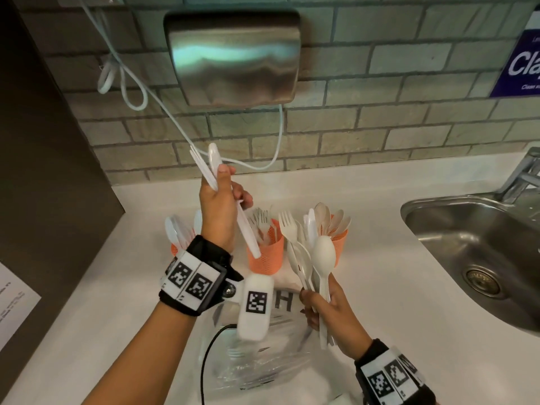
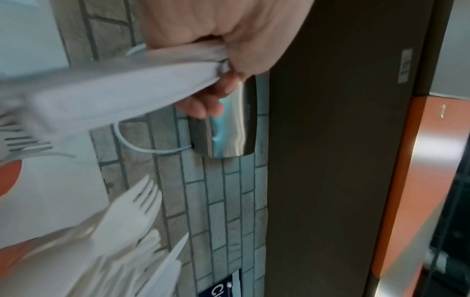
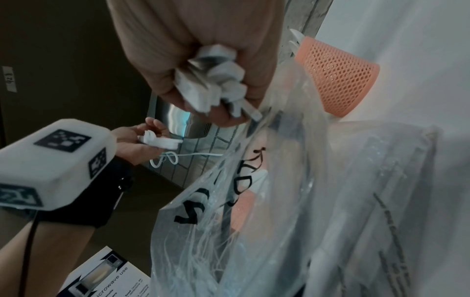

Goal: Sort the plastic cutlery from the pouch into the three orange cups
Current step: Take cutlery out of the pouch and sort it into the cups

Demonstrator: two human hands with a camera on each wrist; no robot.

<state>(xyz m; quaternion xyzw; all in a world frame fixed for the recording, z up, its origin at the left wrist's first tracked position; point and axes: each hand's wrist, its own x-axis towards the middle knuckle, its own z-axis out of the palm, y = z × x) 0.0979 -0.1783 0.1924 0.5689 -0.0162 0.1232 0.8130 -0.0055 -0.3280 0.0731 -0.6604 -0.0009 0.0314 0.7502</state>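
Observation:
My left hand [image 1: 222, 197] is raised above the cups and grips a few white plastic knives [image 1: 248, 229], handles slanting down toward the middle orange cup [image 1: 266, 255]. The same hand [image 2: 216, 96] and knives [image 2: 122, 96] show blurred in the left wrist view. My right hand [image 1: 327, 311] grips a mixed bundle of spoons and forks [image 1: 309, 252] by the handles, over the clear pouch [image 1: 257, 361]. The middle cup holds forks, the right cup [image 1: 340, 247] spoons, and the left cup [image 1: 174, 249] sits mostly hidden behind my wrist. The handle ends [image 3: 216, 86] stick out of my fist.
A steel sink [image 1: 455, 229] with a faucet [image 1: 523, 173] lies to the right on the white counter. A steel dispenser [image 1: 233, 57] and a looped white cable [image 1: 140, 92] hang on the tiled wall. A dark cabinet [image 1: 43, 141] stands at the left.

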